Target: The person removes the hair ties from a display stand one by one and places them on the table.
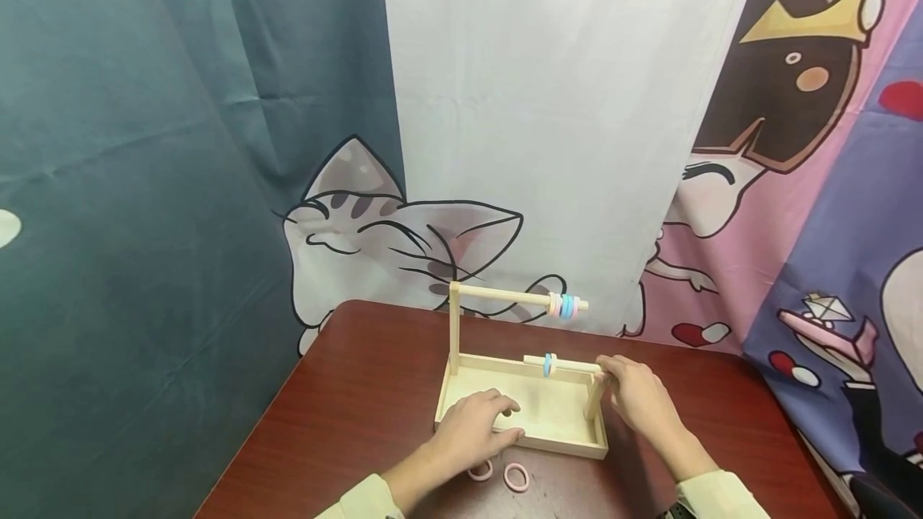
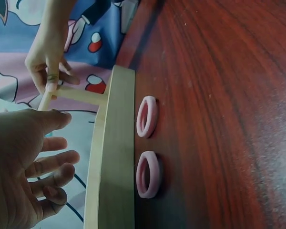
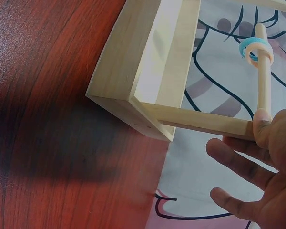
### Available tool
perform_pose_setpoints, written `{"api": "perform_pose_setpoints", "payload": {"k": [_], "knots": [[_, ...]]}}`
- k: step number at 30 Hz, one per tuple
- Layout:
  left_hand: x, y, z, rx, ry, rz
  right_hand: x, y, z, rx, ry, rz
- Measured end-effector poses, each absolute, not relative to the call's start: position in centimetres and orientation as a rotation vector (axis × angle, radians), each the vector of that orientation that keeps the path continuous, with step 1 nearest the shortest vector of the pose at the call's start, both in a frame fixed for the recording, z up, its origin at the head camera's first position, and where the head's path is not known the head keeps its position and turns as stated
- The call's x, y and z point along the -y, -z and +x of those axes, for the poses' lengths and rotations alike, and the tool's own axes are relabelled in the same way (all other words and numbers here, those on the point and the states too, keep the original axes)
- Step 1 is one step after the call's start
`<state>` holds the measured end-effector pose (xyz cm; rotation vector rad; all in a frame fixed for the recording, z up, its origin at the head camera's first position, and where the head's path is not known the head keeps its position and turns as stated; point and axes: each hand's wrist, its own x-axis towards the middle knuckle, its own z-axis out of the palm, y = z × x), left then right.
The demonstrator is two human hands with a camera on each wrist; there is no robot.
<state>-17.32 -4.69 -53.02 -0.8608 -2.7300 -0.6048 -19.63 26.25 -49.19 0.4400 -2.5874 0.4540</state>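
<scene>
A pale wooden tray (image 1: 562, 445) stands on the dark red table. A tall post at its back left carries a rod with several pink and blue rings (image 1: 565, 307) near the free end. A short post (image 1: 594, 397) at the right carries a lower rod (image 1: 570, 364) with a blue and a pink ring (image 1: 550, 364). My right hand (image 1: 604, 371) pinches the lower rod's end at the post top, thumb (image 3: 262, 128) against the joint. With straight fingers, my left hand (image 1: 505, 419) rests on the tray's front wall (image 2: 112, 152). Two pink rings (image 2: 148, 116) (image 2: 148, 174) lie just outside that wall.
Hanging cloths with cartoon cats close off the back and both sides right behind the table (image 1: 346, 399). The table's left edge runs diagonally close to the tray's left side; bare wood shows on both sides of the tray.
</scene>
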Motion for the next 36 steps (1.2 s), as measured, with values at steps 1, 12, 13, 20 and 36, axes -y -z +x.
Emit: {"api": "perform_pose_setpoints", "payload": {"k": [1, 12, 13, 20, 36], "knots": [[4.7, 53.0, -17.4, 2.730, 0.609, -0.855, -26.3, 49.2, -19.6, 2.588, -0.455, 0.439], [4.8, 52.3, -18.3, 2.697, 0.644, -0.810, -26.3, 49.5, -19.9, 2.620, -0.457, 0.435], [4.8, 52.3, -18.4, 2.694, 0.645, -0.807, -26.3, 49.5, -19.9, 2.624, -0.458, 0.432], [4.9, 52.2, -19.0, 2.682, 0.648, -0.787, -26.5, 49.5, -19.9, 2.626, -0.458, 0.428], [4.8, 51.3, -20.5, 2.710, 0.657, -0.683, -26.7, 49.4, -20.0, 2.600, -0.456, 0.432]]}}
